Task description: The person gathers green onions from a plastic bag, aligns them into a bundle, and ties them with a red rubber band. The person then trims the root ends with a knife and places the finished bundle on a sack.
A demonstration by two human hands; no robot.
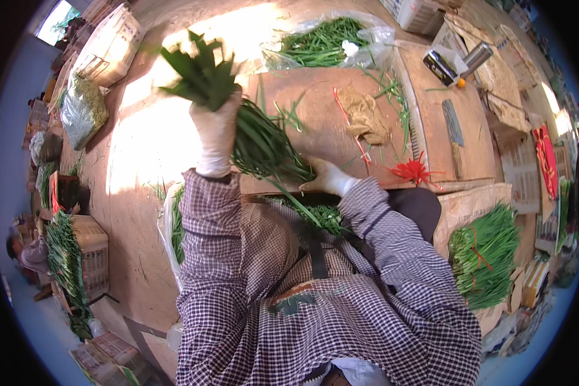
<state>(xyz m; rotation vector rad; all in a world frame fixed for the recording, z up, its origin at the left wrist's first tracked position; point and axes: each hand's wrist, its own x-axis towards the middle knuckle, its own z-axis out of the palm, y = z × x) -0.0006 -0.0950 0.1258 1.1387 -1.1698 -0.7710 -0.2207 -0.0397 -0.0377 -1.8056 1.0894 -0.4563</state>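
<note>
My left hand [217, 130], in a pale glove, is closed around a bunch of long green leaves that look like garlic chives [263, 137]. The bunch slants over the board's near edge, and its upper end is blurred. At the lower end, my gloved right hand [328, 176] cups the leaves with thumb and fingers apart; whether it grips them cannot be made out. Some loose leaves [323, 217] lie in my lap below. On the wooden board [313, 103] in front are a crumpled brown cloth [364, 116] and a bundle of red ties [415, 171].
An opened plastic bag of chives [323, 43] lies beyond the board. To the right are a knife [453, 128], a metal flask [477, 55] and tied chive bunches [485, 253] on a sack. Plastic crates [108, 46] stand at the upper left. Another person [31, 253] is at the far left.
</note>
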